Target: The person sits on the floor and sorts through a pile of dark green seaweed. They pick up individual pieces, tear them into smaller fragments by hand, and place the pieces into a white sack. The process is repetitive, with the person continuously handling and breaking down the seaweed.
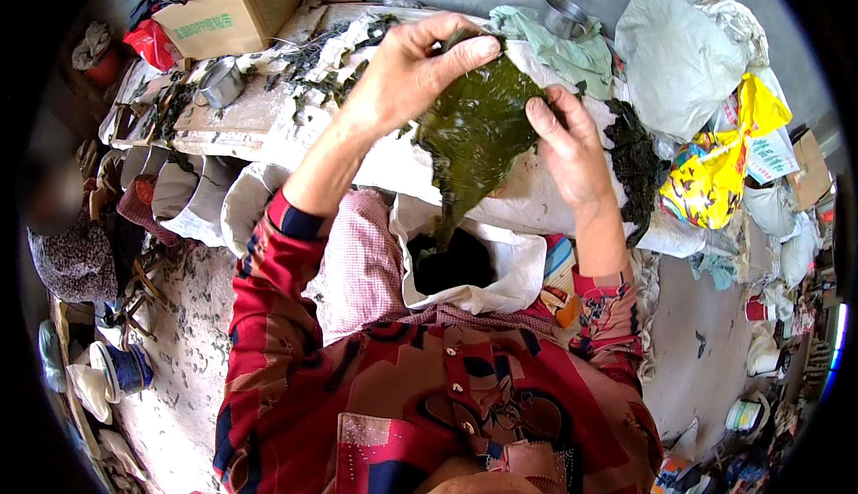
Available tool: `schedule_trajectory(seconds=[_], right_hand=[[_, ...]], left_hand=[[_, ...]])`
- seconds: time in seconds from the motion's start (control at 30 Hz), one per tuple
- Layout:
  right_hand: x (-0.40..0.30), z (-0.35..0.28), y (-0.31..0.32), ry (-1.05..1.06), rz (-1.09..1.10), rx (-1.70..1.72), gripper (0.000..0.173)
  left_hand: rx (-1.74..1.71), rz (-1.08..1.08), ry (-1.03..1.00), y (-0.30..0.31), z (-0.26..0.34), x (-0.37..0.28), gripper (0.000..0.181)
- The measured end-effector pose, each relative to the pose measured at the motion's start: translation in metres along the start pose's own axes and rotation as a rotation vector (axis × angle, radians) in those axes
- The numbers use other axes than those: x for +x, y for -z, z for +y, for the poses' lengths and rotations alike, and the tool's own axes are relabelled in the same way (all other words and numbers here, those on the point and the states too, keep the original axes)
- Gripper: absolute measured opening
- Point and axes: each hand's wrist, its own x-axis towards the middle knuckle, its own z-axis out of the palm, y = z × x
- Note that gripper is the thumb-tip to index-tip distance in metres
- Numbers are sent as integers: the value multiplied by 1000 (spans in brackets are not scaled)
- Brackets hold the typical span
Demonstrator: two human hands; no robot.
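A thin, glossy, dark green sheet of seaweed, probably kelp (479, 129), hangs spread between my hands above the near edge of the table. My left hand (429, 68) pinches its upper edge between thumb and fingers. At its right side, my right hand (570, 142) grips the margin with thumb and forefinger. The sheet's narrow lower tip hangs over an open white sack (519, 269) at my lap, which has dark material inside. More dark seaweed (633, 159) lies heaped on the table to the right, and dark scraps (301, 65) are strewn at the left.
A metal cup (221, 83) stands on the table (268, 135) at left, another metal cup (565, 17) on green cloth at back right. A cardboard box (234, 15) is behind; a yellow bag (704, 179) lies right. White sacks (201, 199) hang at the front edge. Another person (74, 253) sits far left.
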Motion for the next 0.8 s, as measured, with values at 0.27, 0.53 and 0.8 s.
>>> schedule_trajectory(seconds=[0.27, 0.53, 0.8], right_hand=[[-89, 49, -11, 145, 413, -417, 18], [-36, 145, 30, -108, 529, -750, 31], [-27, 197, 50, -122, 771, -727, 37]], left_hand=[[107, 151, 254, -81, -32, -88, 25], [505, 317, 306, -91, -174, -48, 31], [424, 438, 344, -101, -220, -66, 24]])
